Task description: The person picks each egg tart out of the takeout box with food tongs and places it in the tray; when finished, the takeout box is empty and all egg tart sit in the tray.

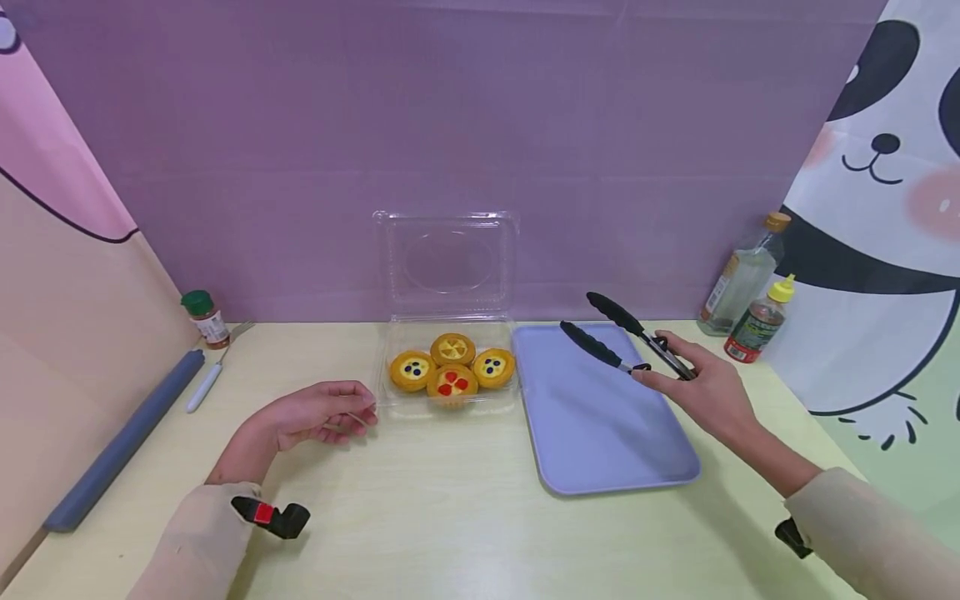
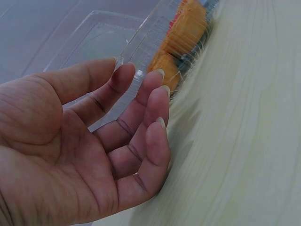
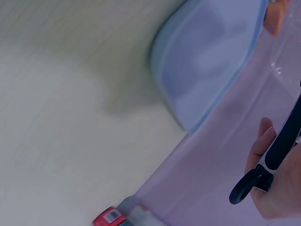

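Observation:
In the head view, several tarts with fruit toppings sit in the base of a clear plastic clamshell container, its lid raised upright behind. At the front left corner of the base, my left hand pinches the rim between thumb and index fingertip; the other fingers curl loosely beside it, as the left wrist view shows. My right hand grips a pair of tongs with black tips. The tongs point left with their arms spread and nothing between them, over the far part of a lavender tray.
A clear bottle with an orange cap and a yellow-capped bottle stand at the back right. On the left are a green-capped jar, a fork with a pale handle and a long blue roll. A purple backdrop rises behind.

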`<action>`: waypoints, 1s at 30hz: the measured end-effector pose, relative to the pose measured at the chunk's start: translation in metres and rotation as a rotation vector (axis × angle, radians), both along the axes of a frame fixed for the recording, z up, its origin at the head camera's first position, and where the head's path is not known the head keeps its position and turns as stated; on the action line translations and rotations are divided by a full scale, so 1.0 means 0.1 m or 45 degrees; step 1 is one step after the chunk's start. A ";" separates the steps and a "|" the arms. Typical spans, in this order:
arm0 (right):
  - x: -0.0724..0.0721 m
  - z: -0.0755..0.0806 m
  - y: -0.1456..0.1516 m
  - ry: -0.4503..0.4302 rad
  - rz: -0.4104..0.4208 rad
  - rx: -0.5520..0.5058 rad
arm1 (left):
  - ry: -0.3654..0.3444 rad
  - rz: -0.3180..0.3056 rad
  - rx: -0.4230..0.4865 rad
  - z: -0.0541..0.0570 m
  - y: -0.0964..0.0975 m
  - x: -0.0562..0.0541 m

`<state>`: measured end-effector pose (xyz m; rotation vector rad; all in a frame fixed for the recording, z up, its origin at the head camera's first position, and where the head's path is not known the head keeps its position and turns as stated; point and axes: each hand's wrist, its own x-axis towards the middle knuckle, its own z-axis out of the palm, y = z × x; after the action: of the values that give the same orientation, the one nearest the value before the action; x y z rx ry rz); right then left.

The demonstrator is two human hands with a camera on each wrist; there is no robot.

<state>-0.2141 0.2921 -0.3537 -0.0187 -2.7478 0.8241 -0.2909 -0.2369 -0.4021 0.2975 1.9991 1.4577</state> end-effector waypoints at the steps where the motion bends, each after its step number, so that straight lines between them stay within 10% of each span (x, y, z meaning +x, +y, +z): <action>1: 0.00 0.01 -0.04 -0.010 0.022 0.007 | -0.005 0.005 -0.002 -0.01 0.00 0.00; 30: -0.45 0.18 -1.31 0.013 0.440 0.307 | -0.002 0.016 -0.009 -0.03 -0.01 -0.02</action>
<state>-0.2589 0.1612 -0.3354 0.5174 -2.8624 0.5598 -0.2933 -0.2377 -0.4046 0.2811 2.0081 1.4575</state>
